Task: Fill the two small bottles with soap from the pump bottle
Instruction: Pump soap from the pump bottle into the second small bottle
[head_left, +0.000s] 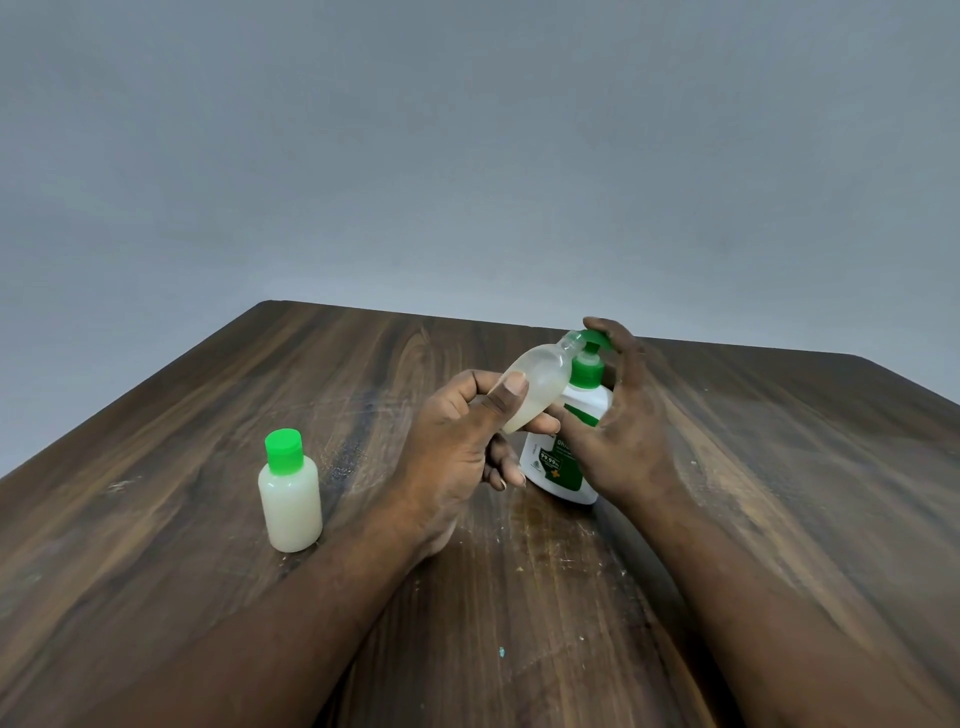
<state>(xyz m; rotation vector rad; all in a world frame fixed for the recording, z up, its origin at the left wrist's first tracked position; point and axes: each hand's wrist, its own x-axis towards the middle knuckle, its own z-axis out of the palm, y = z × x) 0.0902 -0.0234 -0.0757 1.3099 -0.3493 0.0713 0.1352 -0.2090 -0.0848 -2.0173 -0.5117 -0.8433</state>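
Note:
A white pump bottle (558, 470) with a green label and green pump head stands on the wooden table (208, 415). My right hand (618, 415) wraps around it from the right, with fingers lying over the pump head. My left hand (457, 441) grips a small clear bottle (540, 384), uncapped and tilted, its open neck right at the pump's spout. Pale soap fills its lower part. A second small bottle (290, 493), full of whitish soap and closed with a green cap, stands upright to the left, apart from both hands.
The table's far edge runs just behind the pump bottle, with a plain grey wall (467, 156) beyond. Small specks and scratches mark the tabletop. The loose cap of the open bottle is not in sight.

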